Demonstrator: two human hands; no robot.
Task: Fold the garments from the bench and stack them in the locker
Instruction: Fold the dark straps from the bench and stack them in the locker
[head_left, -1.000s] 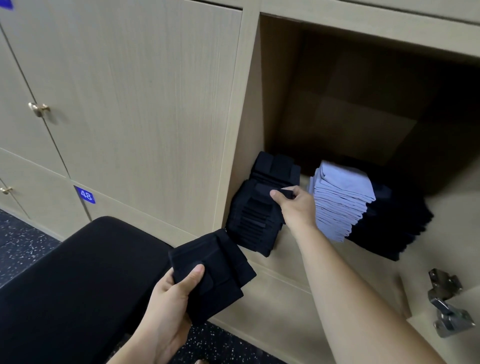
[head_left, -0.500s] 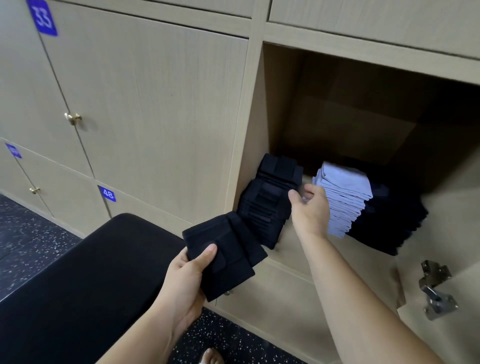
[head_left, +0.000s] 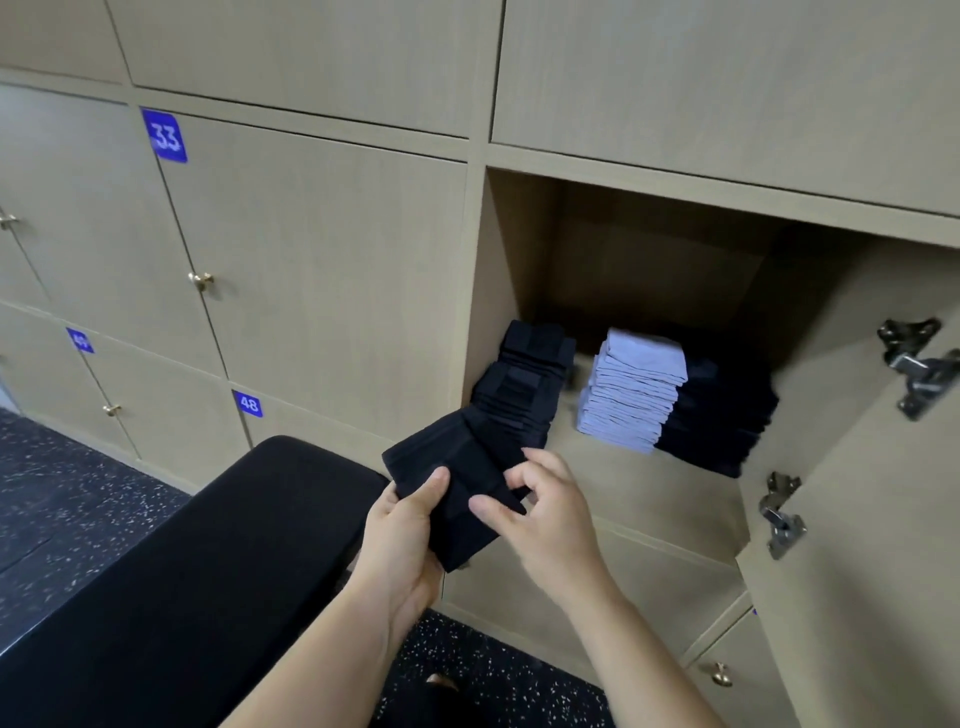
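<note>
While held before the open locker (head_left: 511, 260), a folded black garment (head_left: 452, 478) overlaps the black stack (head_left: 527, 384) inside.
Left hand (head_left: 402, 540) grips it underneath, right hand (head_left: 550, 519) pinches its edge; pale-blue stack (head_left: 631, 395) beside, bench (head_left: 208, 561) lower left.

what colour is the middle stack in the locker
The middle stack is pale bluish grey; the head view shows it.

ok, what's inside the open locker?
Three folded stacks: black stack left, pale blue stack middle, dark stack right. The held garment covers the black stack's lower front; the pale blue stack hides part of the dark stack.
</note>
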